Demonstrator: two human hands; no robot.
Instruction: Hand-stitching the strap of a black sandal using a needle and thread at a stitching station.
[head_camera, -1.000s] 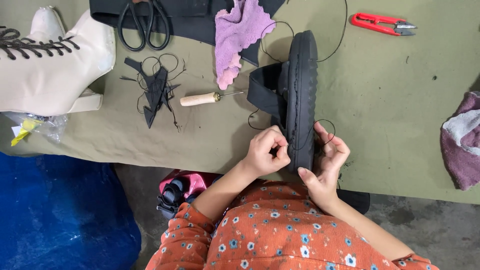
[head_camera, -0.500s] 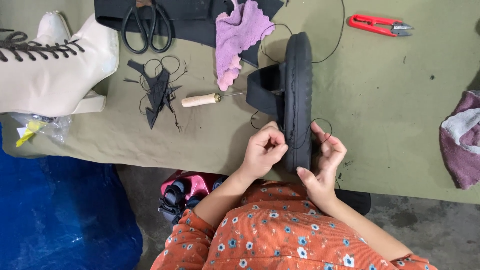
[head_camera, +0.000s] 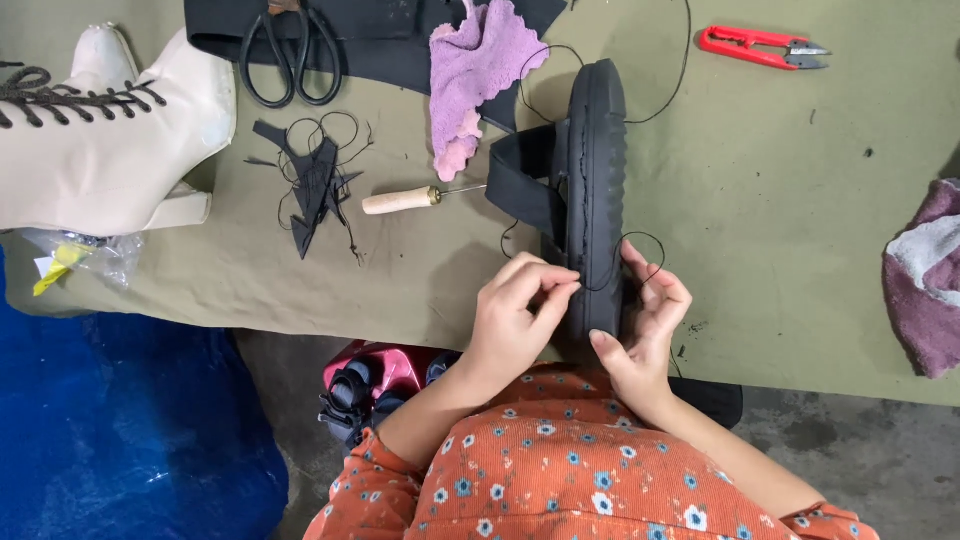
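**What we are not seeing**

Our left hand (head_camera: 515, 315) is covering the near end of the black sandal (head_camera: 592, 190), hiding whatever its fingertips are pinching. The cream boot (head_camera: 105, 150) is running off the left edge, the purple towel (head_camera: 925, 280) off the right, and the scissors (head_camera: 290, 55) are losing their blades at the top.

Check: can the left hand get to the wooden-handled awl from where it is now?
Probably yes. The awl lies on bare cloth, up and left of the left hand, with nothing between them. But that hand's fingertips are pinched at the black sandal's edge, so it must let go first.
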